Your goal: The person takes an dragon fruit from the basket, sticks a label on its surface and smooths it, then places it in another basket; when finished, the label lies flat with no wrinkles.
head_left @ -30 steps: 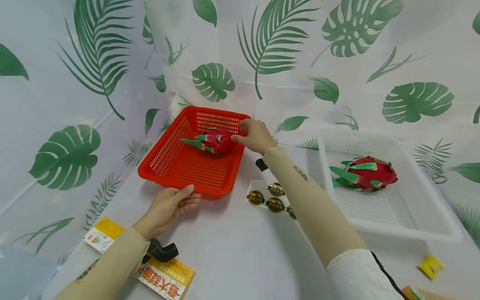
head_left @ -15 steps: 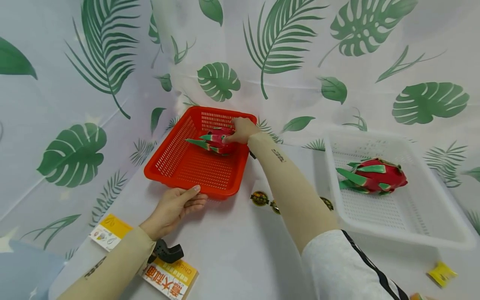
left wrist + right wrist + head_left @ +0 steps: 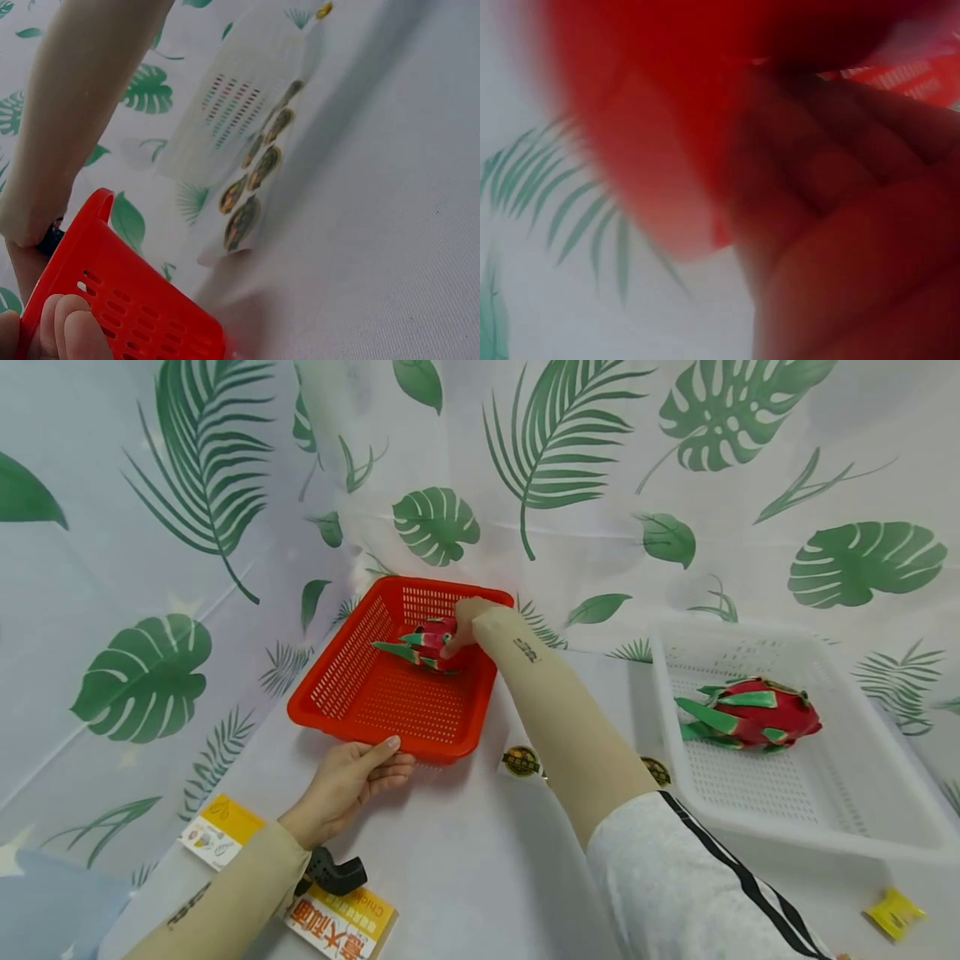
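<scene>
A red plastic basket (image 3: 401, 706) with slotted walls stands on the table at centre left in the head view. My left hand (image 3: 348, 781) holds its near rim, thumb on top and fingers underneath; the left wrist view shows those fingers against the slotted wall. Inside the basket lies a red dragon fruit (image 3: 426, 643) with green scales pointing left. My right hand (image 3: 468, 625) reaches over the basket's right side and grips the fruit's right end, thumb on the near side. The right wrist view is blurred: palm and fingers beside red, with the fruit mostly hidden.
On the right, a white basket (image 3: 750, 797) holds another dragon fruit (image 3: 753, 714). Round black-and-gold stickers (image 3: 521, 762) lie partly under the right forearm. Yellow-and-white boxes (image 3: 341, 920) lie by the left forearm, and a small yellow packet (image 3: 896, 913) sits front right.
My right hand has moved left and down from the basket's right rim onto the dragon fruit inside. The left hand keeps its hold on the near rim. The view has shifted slightly.
</scene>
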Demonstrator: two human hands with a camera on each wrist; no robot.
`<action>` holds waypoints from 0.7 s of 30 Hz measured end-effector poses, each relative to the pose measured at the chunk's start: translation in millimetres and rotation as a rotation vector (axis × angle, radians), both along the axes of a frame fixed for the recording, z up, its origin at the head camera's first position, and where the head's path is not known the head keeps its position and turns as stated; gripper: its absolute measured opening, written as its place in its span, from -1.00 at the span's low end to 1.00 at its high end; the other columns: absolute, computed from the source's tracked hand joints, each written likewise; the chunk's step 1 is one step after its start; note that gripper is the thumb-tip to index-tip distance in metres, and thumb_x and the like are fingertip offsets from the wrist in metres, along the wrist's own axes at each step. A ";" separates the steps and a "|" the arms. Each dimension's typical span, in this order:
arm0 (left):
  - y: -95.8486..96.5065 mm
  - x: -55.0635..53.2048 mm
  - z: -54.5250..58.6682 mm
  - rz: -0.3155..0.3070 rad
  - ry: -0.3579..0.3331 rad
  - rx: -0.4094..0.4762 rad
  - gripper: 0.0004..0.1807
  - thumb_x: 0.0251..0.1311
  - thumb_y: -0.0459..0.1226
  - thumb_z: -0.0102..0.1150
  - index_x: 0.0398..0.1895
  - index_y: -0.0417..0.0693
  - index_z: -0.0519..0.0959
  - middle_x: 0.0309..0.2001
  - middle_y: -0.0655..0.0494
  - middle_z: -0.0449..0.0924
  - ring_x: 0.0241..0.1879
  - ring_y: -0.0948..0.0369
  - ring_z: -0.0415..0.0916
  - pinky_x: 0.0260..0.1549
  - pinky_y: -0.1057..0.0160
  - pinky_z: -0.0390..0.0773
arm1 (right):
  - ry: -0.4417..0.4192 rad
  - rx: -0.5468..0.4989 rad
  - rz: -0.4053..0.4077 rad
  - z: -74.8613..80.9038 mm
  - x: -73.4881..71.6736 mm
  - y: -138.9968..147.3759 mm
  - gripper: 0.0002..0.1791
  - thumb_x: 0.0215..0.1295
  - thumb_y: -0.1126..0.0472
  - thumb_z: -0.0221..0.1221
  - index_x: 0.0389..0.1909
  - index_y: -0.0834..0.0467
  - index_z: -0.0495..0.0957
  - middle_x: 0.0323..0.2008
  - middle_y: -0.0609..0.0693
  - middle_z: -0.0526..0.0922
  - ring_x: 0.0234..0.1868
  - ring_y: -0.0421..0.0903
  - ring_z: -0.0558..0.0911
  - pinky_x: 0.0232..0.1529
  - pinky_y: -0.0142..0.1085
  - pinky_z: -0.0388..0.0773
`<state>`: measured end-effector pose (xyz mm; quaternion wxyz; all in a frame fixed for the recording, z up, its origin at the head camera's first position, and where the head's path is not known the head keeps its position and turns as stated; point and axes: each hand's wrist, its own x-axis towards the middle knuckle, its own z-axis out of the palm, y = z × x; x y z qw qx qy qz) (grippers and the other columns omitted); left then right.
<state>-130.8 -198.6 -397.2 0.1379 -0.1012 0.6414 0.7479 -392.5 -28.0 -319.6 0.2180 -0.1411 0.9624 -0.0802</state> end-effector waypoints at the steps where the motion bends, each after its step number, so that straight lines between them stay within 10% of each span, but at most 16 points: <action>1: -0.7 0.0 -1.0 -0.003 0.002 0.003 -0.55 0.51 -0.09 0.17 0.02 -0.39 0.66 -0.17 0.03 0.84 -0.17 0.23 0.80 -0.11 0.35 0.75 | -0.009 0.003 -0.008 -0.5 -1.5 -2.2 -0.18 0.12 -0.20 0.51 0.33 0.02 0.41 0.09 -0.05 0.60 0.12 -0.08 0.54 0.17 -0.19 0.64; 21: -0.1 -0.4 -2.2 0.014 0.004 0.010 -0.52 0.52 -0.11 0.15 0.05 -0.46 0.63 -0.27 0.12 0.83 -0.24 0.26 0.79 -0.14 0.35 0.76 | -0.038 -0.058 -0.056 -30.1 -31.4 -20.7 -0.18 -0.06 -0.08 0.64 0.22 -0.01 0.48 0.06 -0.07 0.62 0.10 -0.07 0.56 0.10 -0.19 0.69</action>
